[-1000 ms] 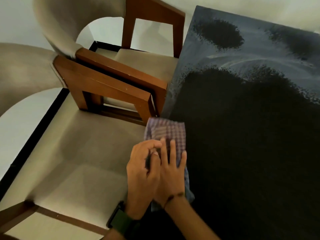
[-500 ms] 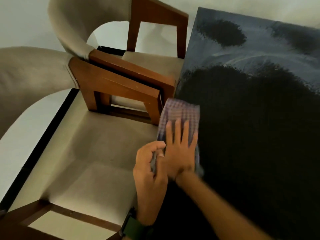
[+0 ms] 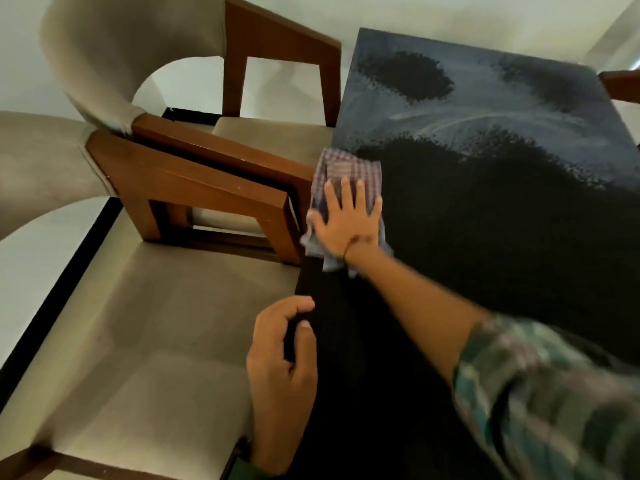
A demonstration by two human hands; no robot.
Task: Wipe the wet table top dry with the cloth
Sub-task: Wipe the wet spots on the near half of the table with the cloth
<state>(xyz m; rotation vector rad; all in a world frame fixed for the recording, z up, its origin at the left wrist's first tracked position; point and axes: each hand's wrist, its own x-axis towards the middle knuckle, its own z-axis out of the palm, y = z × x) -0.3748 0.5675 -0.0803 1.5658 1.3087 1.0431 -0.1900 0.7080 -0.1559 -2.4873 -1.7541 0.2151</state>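
A dark glossy table top (image 3: 502,209) fills the right side, with pale streaks and dark patches toward its far end. A checked purple-and-white cloth (image 3: 349,169) lies flat at the table's left edge. My right hand (image 3: 346,220) presses flat on the cloth, fingers spread and pointing away from me. Nearer to me, my left hand (image 3: 280,355) hovers at the same table edge, loosely curled, holding nothing and apart from the cloth.
Two wooden chairs with beige cushions stand close along the table's left side: a near chair (image 3: 156,323) and a far chair (image 3: 270,133). The near chair's wooden armrest (image 3: 207,192) almost touches the cloth. Another wooden piece (image 3: 620,84) shows at the far right.
My right hand has slid the cloth forward along the table's left edge. My left hand has come off the cloth and dropped back toward me.
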